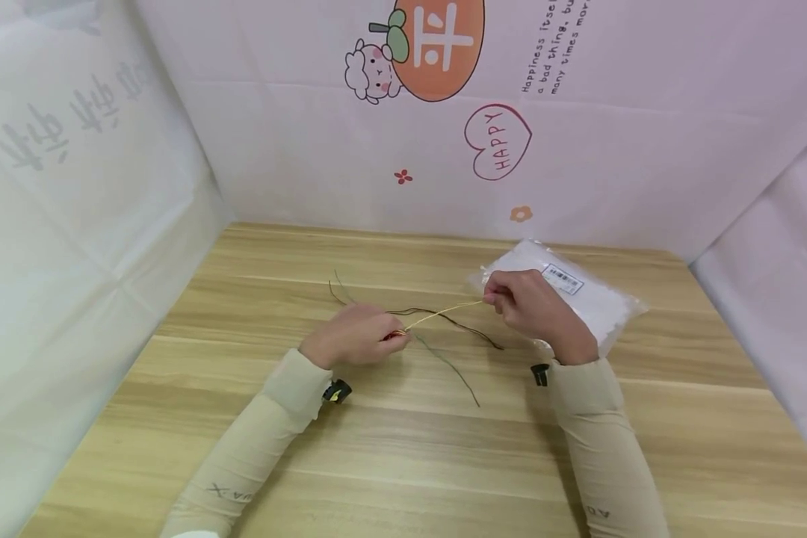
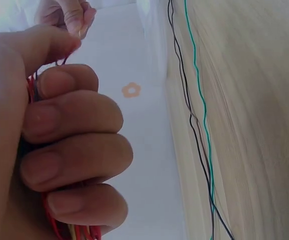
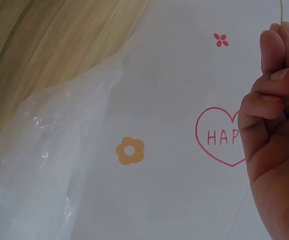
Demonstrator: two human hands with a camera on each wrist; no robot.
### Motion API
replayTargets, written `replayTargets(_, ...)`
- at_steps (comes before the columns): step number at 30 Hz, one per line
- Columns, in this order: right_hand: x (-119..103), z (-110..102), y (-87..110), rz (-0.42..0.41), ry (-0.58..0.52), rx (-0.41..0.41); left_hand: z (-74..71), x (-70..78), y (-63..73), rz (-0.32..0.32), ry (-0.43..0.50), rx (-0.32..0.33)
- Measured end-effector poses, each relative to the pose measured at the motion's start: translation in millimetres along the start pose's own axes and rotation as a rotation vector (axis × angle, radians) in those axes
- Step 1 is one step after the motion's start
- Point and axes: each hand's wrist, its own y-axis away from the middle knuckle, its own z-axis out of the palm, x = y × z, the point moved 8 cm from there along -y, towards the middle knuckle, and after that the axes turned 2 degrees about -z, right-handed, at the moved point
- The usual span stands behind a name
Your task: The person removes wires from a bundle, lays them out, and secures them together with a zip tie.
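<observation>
My left hand (image 1: 350,334) grips a bundle of thin cords (image 2: 53,222), mostly red with some yellow and dark strands, curled inside its fingers. A single yellow cord (image 1: 444,311) runs taut from that hand up to my right hand (image 1: 527,306), which pinches its end between thumb and fingertips. In the right wrist view, the yellow cord (image 3: 281,11) rises from those fingertips. Beneath the hands, a dark cord (image 1: 467,327) and a green cord (image 1: 449,362) lie loosely across the tabletop. Most of the bundle is hidden by the left fingers.
Behind the right hand lies a clear plastic bag (image 1: 598,312) with white contents and a barcode label (image 1: 563,279). The wooden table (image 1: 403,463) meets a white printed cloth (image 1: 309,164) at its back, and cloth also hangs along both sides.
</observation>
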Motion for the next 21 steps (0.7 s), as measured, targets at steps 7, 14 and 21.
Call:
replayTargets(7,4,-8,2.0,0.009,0.010,0.009,2.1,-4.3,0.6,-0.022,-0.024,-0.057)
replayTargets(14,26,-24,16.0,0.071,0.043,0.089,0.6,-9.1,7.2,-0.054,-0.004,-0.115)
replayTargets(21,38,-15,16.6,0.140,0.026,-0.001,-5.6,-29.7,12.2,-0.153,0.034,-0.101)
